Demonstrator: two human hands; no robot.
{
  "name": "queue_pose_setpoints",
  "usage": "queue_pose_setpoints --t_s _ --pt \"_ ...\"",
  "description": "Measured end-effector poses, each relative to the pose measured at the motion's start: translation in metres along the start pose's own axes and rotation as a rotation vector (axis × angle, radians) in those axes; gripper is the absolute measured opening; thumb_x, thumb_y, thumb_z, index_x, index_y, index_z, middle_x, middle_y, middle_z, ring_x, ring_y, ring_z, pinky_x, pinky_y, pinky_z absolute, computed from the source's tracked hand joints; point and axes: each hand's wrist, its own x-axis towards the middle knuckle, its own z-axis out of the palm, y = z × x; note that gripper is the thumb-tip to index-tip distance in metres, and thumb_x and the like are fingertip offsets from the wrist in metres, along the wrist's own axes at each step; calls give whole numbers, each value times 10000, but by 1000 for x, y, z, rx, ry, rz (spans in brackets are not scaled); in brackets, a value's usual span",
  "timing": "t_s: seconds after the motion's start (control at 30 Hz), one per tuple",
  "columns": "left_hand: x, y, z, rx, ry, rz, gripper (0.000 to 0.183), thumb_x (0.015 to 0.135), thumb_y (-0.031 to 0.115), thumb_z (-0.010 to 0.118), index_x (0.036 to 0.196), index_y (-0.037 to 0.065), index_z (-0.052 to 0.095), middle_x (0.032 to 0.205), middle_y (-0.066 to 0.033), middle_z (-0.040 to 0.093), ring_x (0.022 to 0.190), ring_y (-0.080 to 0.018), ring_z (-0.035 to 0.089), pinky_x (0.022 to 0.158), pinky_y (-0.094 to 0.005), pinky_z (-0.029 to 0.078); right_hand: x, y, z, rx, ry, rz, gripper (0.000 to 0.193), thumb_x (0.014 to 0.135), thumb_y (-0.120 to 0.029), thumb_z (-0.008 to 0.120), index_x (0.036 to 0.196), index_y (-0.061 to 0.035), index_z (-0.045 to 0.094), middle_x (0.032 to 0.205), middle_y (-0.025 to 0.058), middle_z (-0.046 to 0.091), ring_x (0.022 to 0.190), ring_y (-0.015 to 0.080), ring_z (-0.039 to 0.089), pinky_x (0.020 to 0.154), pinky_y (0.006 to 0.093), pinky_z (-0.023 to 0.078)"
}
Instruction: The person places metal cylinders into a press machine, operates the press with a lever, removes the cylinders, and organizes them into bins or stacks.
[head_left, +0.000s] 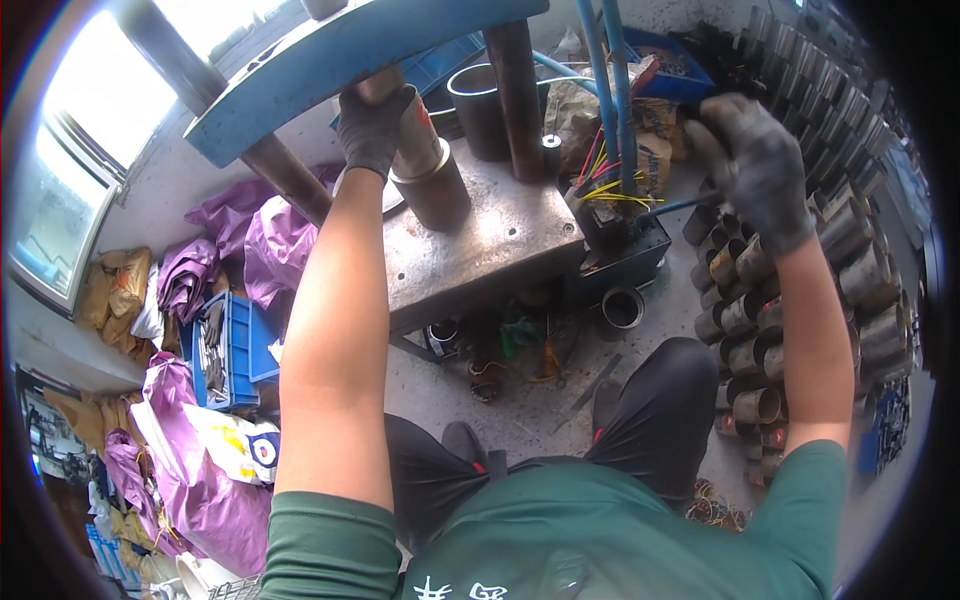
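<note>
My left hand (370,130), in a dark grey glove, is closed around the upper part of a metal cylinder (415,145) with a red mark. The cylinder stands in or on a wider dark metal sleeve (436,200) on the steel press table (490,240). Just above my left hand is a brownish round metal piece (380,86), under the blue press beam (350,50). My right hand (755,170), also gloved, is raised at the right with loosely curled fingers apart, slightly blurred. A dark lever (685,206) reaches toward its heel; whether they touch is hidden.
A large open metal tube (478,110) stands at the table's back, beside a press column (515,100). Stacked metal tubes (750,330) line the right side. Blue crates (240,350) and purple sheeting (170,440) lie left. Another tube (622,308) stands on the floor.
</note>
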Motion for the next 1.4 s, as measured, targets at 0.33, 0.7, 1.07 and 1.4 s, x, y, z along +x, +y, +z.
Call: queue_pose_setpoints --t_s 0.33,0.7,1.07,1.4 --pt "-11 39 -34 220 -145 -5 967 715 588 894 1396 1 540 1339 -247 686 1258 -413 663 1095 -448 513 64 29 30 87 -203 276 859 929 -853 448 1315 -139 728 1173 143 777 1123 322 740 1012 446 580" --pt "-18 -38 -93 592 173 951 822 801 341 935 1424 3 518 1362 -206 643 1222 -321 676 1014 -389 566 71 20 39 90 -226 267 730 983 -740 477 1305 -136 731 1170 144 775 1104 322 740 1014 449 575" --pt "-155 -133 -114 -158 -50 -293 684 756 278 939 1278 7 589 1130 -121 666 1074 -250 678 930 -364 583 58 35 37 -1 -257 283 602 1036 -627 506 1295 -134 735 1167 145 772 1084 323 741 1015 452 571" --pt "-170 -118 -108 477 -206 -124 764 753 344 888 1391 50 589 1280 -207 680 1199 -355 671 1046 -447 532 57 37 44 -10 -293 418 643 1027 -671 452 1164 -125 760 1025 115 772 968 296 745 956 445 582"
